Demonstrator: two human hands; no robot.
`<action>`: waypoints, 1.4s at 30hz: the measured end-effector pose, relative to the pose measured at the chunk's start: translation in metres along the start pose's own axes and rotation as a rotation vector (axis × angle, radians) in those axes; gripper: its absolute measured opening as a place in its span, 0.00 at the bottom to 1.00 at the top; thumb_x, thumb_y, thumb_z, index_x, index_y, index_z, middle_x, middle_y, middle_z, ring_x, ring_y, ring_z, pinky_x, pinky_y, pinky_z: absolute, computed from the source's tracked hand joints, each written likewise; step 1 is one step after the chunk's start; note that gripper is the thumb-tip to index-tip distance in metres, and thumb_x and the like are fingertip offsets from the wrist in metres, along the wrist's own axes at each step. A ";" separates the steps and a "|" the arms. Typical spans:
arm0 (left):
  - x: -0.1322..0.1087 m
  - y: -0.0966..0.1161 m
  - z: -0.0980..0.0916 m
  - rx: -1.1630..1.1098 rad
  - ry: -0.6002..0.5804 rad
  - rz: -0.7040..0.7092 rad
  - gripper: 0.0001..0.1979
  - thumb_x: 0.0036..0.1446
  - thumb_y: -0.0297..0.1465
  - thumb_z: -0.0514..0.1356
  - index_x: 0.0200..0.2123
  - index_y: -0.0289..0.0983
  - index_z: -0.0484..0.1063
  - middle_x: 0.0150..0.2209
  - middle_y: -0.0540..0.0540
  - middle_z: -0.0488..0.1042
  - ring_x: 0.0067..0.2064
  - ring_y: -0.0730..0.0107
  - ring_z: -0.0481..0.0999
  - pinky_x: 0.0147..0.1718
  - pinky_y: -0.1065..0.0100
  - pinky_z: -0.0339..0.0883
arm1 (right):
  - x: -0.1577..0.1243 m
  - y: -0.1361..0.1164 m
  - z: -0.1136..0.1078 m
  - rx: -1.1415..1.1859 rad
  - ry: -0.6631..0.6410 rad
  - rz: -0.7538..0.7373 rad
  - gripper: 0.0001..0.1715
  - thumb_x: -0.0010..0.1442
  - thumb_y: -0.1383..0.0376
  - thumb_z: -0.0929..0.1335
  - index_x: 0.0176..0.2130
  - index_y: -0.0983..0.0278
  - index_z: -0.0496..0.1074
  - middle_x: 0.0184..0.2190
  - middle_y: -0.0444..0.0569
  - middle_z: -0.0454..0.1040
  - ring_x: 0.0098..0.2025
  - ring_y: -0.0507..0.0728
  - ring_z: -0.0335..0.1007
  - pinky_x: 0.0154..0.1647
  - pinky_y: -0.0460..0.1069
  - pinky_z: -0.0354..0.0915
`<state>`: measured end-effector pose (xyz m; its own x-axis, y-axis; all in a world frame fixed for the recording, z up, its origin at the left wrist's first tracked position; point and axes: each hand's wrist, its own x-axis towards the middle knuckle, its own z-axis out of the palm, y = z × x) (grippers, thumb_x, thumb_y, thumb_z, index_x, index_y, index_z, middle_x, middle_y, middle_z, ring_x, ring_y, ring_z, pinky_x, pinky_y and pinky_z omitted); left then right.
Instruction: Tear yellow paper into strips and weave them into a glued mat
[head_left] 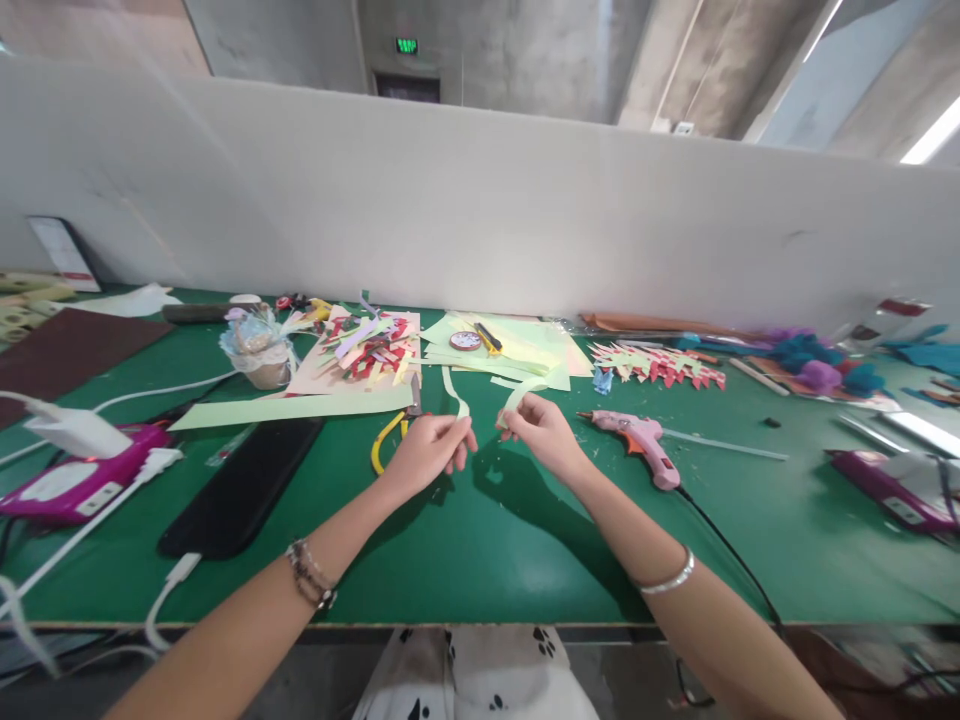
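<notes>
Your left hand (435, 448) is nearly closed, thumb and finger pinching a narrow pale green strip (453, 390) that trails to the far side. Apart from it, your right hand (541, 432) pinches a curling green strip (525, 390), fingers bent. Yellow-handled scissors (379, 445) lie just left, a pink glue gun (646, 440) lies right, and pale green sheets (441, 338) lie beyond, on the far side.
</notes>
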<state>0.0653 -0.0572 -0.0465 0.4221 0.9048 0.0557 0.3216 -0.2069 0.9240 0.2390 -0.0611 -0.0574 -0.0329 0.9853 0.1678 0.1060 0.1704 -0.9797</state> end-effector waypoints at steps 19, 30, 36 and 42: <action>-0.078 0.058 -0.074 0.487 -0.027 0.295 0.20 0.60 0.39 0.45 0.30 0.42 0.75 0.32 0.46 0.69 0.33 0.68 0.69 0.32 0.70 0.64 | -0.027 -0.037 -0.043 -0.536 -0.250 -0.197 0.09 0.56 0.62 0.62 0.30 0.62 0.69 0.21 0.41 0.65 0.21 0.49 0.55 0.22 0.44 0.51; -0.039 0.082 -0.073 0.174 0.156 0.471 0.14 0.47 0.31 0.52 0.12 0.37 0.60 0.42 0.49 0.69 0.48 0.63 0.66 0.49 0.62 0.60 | -0.038 -0.100 -0.042 -0.226 -0.336 -0.182 0.09 0.55 0.65 0.62 0.38 0.61 0.68 0.18 0.40 0.64 0.20 0.49 0.58 0.21 0.44 0.55; 0.001 0.079 -0.028 -0.416 -0.069 0.268 0.14 0.53 0.36 0.52 0.19 0.37 0.59 0.28 0.48 0.66 0.37 0.68 0.70 0.40 0.65 0.66 | -0.017 -0.117 -0.002 -0.067 -0.311 -0.263 0.10 0.54 0.67 0.62 0.39 0.62 0.65 0.20 0.38 0.64 0.20 0.46 0.57 0.20 0.42 0.54; 0.012 0.067 -0.012 -0.409 -0.006 0.236 0.12 0.57 0.41 0.51 0.31 0.37 0.62 0.29 0.49 0.64 0.33 0.72 0.67 0.32 0.70 0.63 | 0.012 -0.105 0.009 -0.014 -0.097 -0.257 0.07 0.52 0.66 0.63 0.35 0.64 0.64 0.18 0.35 0.61 0.17 0.44 0.52 0.18 0.42 0.51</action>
<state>0.0820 -0.0554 0.0207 0.4487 0.8484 0.2808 -0.1438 -0.2416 0.9597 0.2181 -0.0669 0.0468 -0.1554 0.9038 0.3988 0.0954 0.4156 -0.9045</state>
